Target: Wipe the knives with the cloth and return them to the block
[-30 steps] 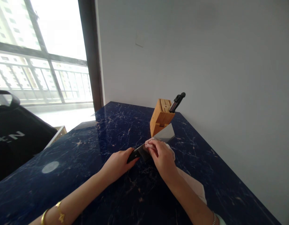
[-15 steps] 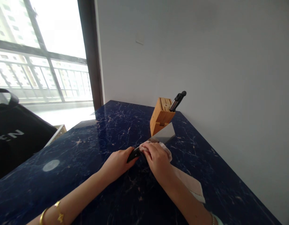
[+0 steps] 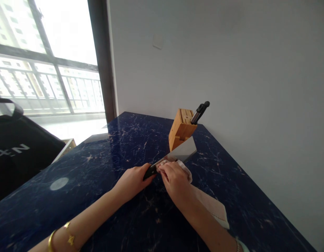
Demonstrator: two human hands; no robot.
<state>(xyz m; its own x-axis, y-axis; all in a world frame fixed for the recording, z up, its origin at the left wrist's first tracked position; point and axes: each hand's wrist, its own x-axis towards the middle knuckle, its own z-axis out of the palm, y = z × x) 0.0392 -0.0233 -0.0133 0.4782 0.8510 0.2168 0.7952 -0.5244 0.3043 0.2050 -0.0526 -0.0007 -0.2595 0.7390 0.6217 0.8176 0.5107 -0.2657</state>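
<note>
My left hand (image 3: 134,179) is closed around the black handle of a cleaver (image 3: 183,149), whose broad blade points away to the right. My right hand (image 3: 176,180) grips a bunched part of a pale pink cloth (image 3: 210,203) and presses it against the blade close to the handle. The rest of the cloth trails under my right forearm onto the table. Just beyond the blade stands a wooden knife block (image 3: 181,129). Black-handled tools (image 3: 200,112) stick out of its top right side. My right hand and the cloth cover part of the blade's lower edge.
The dark blue marbled table (image 3: 141,140) runs along a grey wall (image 3: 246,87) on the right. A pale round spot (image 3: 59,183) marks its left part. A black bag (image 3: 22,150) stands off its left edge, before a bright window (image 3: 49,70).
My right hand has shifted slightly with the cloth, showing a little more of the blade near the handle. My left hand keeps its hold on the cleaver. The view has moved slightly.
</note>
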